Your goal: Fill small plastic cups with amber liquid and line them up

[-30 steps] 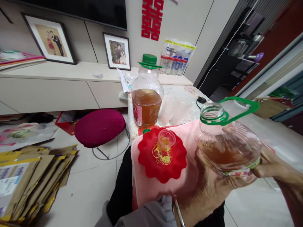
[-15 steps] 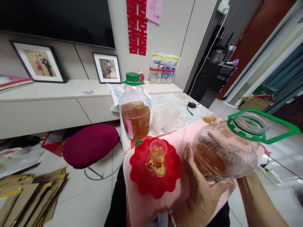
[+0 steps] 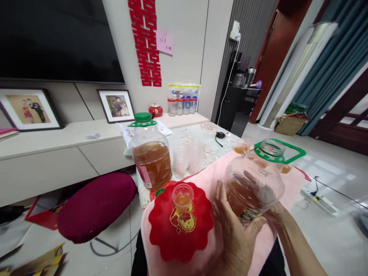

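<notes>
A clear plastic jug with amber liquid low inside leans over the right part of the pink mat. Its mouth is uncapped, and a green handle ring circles the neck. My left hand presses against its near left side, thumb low and fingers along the wall. Behind and under the jug is my right hand, mostly hidden, its fingers blurred through the plastic. To the left, a red scalloped plate with gold hearts carries a small clear cup of amber liquid.
A second jug, green-capped and partly full, stands behind the plate. Stacked clear cups are beside it. More amber cups sit near the mat's far edge. A black tape measure lies farther back. A maroon stool is at left.
The jug has come down toward the mat and stands more upright, with both hands still on it. My view has turned to the right.
</notes>
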A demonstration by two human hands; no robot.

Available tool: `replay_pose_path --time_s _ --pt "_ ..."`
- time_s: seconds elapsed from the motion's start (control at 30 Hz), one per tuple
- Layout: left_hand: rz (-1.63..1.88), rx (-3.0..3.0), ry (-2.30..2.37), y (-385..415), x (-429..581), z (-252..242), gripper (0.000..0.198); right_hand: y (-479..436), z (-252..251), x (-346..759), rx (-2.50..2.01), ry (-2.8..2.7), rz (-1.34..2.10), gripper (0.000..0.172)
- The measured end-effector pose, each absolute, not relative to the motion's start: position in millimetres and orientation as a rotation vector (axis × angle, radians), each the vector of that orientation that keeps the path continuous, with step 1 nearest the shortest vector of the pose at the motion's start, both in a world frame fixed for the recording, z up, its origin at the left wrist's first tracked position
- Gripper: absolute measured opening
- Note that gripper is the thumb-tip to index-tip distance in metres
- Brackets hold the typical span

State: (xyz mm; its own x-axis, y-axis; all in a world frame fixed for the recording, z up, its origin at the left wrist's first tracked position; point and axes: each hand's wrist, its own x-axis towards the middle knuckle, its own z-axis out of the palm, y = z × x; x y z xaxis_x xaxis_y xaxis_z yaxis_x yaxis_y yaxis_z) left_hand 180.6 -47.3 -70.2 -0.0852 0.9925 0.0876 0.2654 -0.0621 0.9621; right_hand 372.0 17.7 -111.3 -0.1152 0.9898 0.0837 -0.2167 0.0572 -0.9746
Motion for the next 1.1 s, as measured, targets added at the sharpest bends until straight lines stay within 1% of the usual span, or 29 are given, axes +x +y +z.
replay_pose_path --time_s 0.07,0.17,0.23,0.33,0.47,0.63,0.7,0.77,0.83,0.97,1.1 --pt "1.270 1.500 1.430 -46.4 179.4 -75.4 0.108 5.6 -107.9 361.5 -0.899 -1.034 1.375 0.089" --pt "1.362 1.573 1.392 -43.2 178.2 -81.2 0.103 -8.1 -108.7 349.3 -0.881 -0.903 1.378 0.071" --pt "1.383 1.605 1.392 -40.2 179.4 -84.2 0.101 -13.6 -113.5 343.7 -0.880 -0.869 1.352 0.064" --pt "1.438 1.665 1.418 -37.9 183.6 -88.7 0.100 -17.5 -120.3 338.0 -0.859 -0.870 1.327 0.064" --pt "1.575 1.710 1.397 -43.9 179.5 -89.5 0.104 -18.9 -120.3 335.3 -0.822 -0.880 1.309 0.070" --pt "1.657 1.809 1.486 -53.6 135.0 -67.4 0.104 -17.9 -121.2 338.5 -0.792 -0.867 1.303 0.065" --pt "1.703 1.693 1.622 -52.5 109.8 -55.0 0.102 -17.5 -123.2 340.1 -0.784 -0.854 1.307 0.066" --pt "1.658 1.520 1.760 -47.6 85.5 -46.0 0.102 -17.6 -124.5 341.2 -0.771 -0.842 1.310 0.065" --pt "1.552 1.434 1.815 -39.7 65.3 -43.8 0.111 -17.8 -124.6 341.4 -0.749 -0.839 1.318 0.063" --pt "1.388 1.350 1.704 -21.4 43.2 -55.9 0.122 -17.1 -121.6 337.9 -0.702 -0.809 1.310 0.064" --pt "1.347 1.251 1.580 -8.0 38.1 -69.5 0.128 -18.8 -117.6 330.6 -0.739 -0.725 1.224 0.060"
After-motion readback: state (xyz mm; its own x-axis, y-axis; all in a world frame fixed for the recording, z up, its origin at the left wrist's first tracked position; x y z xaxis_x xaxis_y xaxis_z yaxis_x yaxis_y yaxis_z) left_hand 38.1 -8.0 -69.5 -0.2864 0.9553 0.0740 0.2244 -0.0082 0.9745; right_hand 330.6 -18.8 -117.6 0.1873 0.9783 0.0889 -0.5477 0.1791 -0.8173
